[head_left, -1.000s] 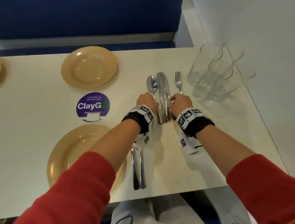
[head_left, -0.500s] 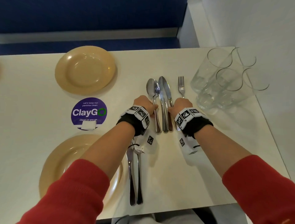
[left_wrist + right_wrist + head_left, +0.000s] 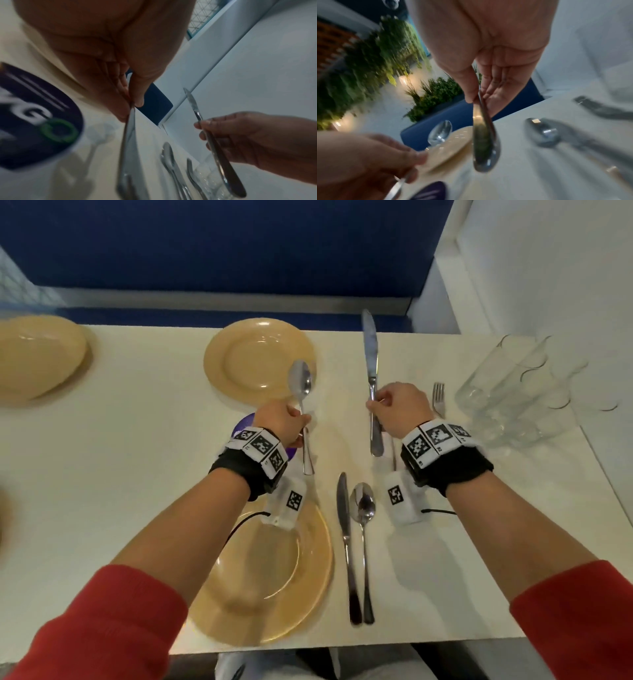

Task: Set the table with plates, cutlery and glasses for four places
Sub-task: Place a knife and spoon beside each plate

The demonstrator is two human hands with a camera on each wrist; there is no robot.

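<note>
My left hand [image 3: 281, 422] grips a spoon [image 3: 300, 381] by its handle, bowl pointing away, lifted over the near rim of the far tan plate [image 3: 253, 350]. My right hand [image 3: 397, 409] grips a table knife [image 3: 370, 354] mid-handle, blade pointing toward the far table edge. In the left wrist view the spoon handle [image 3: 126, 142] runs down from my fingers and the knife [image 3: 197, 112] shows at the right. In the right wrist view the knife handle [image 3: 484, 142] hangs from thumb and fingers. A knife [image 3: 346, 539] and spoon [image 3: 364, 529] lie right of the near plate [image 3: 308, 583].
A fork [image 3: 438, 397] lies on the table behind my right hand. Several clear glasses [image 3: 513, 395] stand clustered at the right edge by the wall. A third tan plate [image 3: 34, 354] sits at far left. A purple round sticker [image 3: 245, 422] lies under my left wrist.
Both hands have lifted off the table: the left raised the spoon toward the far plate, the right raised the knife. The head view shifted left, bringing the near cutlery pair to centre.
</note>
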